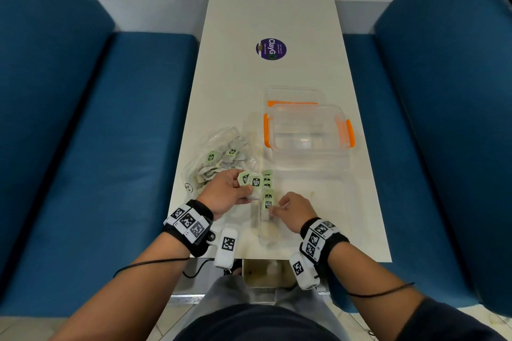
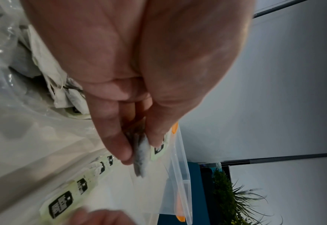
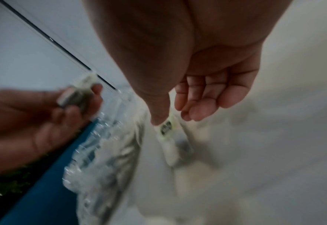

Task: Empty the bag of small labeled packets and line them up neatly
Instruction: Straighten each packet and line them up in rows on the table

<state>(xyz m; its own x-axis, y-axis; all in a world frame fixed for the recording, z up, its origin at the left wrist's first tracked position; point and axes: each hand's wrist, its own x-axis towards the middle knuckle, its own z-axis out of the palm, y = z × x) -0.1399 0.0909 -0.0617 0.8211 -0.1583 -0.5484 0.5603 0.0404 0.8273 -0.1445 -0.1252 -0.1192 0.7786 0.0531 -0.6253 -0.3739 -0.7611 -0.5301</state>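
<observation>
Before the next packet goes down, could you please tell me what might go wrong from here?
1. The left hand holds several packets at once right above the row; one may slip and knock it crooked.
2. The right hand pinches the nearest packet by its tag; the pouch could swing and land askew.
3. The plastic bag, with packets left inside, lies close beside the row and could nudge it if dragged.

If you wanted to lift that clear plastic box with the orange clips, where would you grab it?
Probably by its two short ends, one hand from each side. The clear box sits open and upright on the table, and an orange clip on each short end gives the fingers something to hook under.
</observation>
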